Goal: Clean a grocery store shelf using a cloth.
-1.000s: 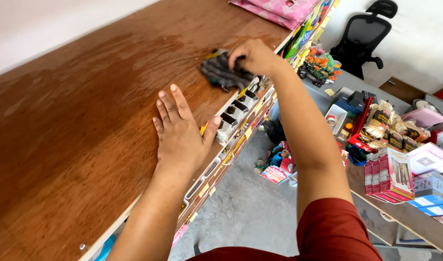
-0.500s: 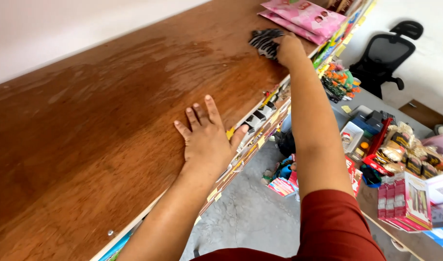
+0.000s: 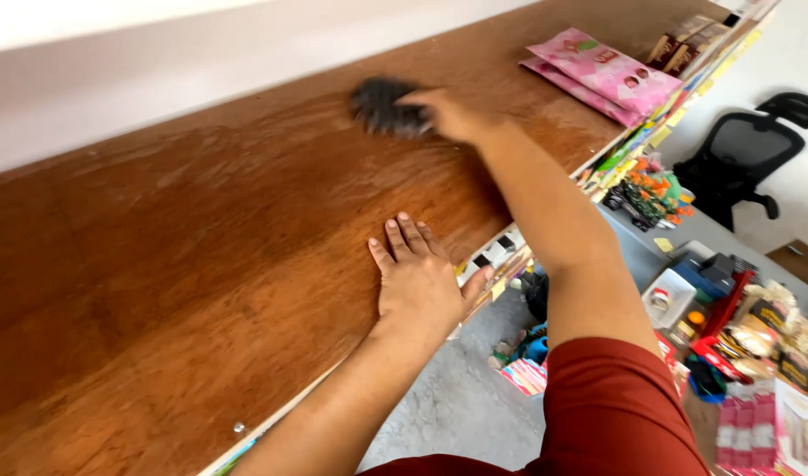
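A short, dark red sleeve covers the right upper arm and ends above the elbow. Both forearms are bare, and the left hand and right hand wear no gloves, rings or watch.

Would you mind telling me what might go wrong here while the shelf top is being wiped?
The right hand sweeps a dark cloth near the pink packets; a wide stroke might push them off the edge. The left hand leans flat at the board's front edge and could slip off.
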